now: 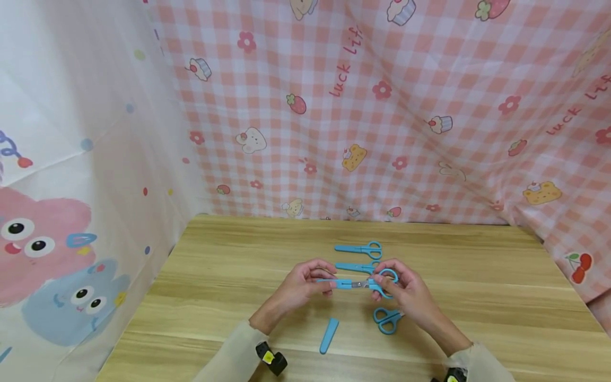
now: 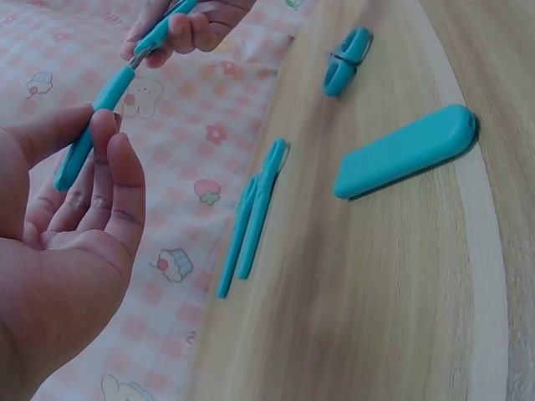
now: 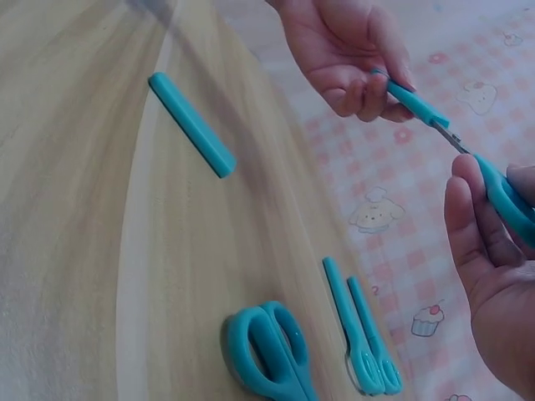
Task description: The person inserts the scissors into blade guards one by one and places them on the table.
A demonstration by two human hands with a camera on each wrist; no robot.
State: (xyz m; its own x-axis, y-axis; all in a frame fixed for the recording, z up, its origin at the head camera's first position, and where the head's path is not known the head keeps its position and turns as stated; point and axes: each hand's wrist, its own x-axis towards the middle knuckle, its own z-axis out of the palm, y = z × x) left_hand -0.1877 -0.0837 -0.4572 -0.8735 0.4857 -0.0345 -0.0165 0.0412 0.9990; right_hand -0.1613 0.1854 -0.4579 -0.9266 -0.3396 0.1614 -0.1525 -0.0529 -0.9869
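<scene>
Above the table, my left hand (image 1: 305, 281) pinches a blue blade cover (image 1: 343, 284) between thumb and fingers. My right hand (image 1: 403, 286) grips the handles of a pair of blue scissors (image 1: 390, 276). The blades sit mostly inside the cover, and a short stretch of metal shows between cover and handles. In the right wrist view this bare metal (image 3: 451, 136) also appears. Below the hands, a loose blue cover (image 1: 329, 336) lies on the table. A second pair of scissors (image 1: 387, 321) rests near my right hand, its blades mostly hidden in the head view.
Two covered pairs of scissors lie side by side behind the hands: the farther pair (image 1: 358, 248) and the nearer pair (image 1: 355, 267), partly hidden by my right hand. The wooden table (image 1: 229, 265) meets a pink checked cloth (image 1: 286, 175) at the back.
</scene>
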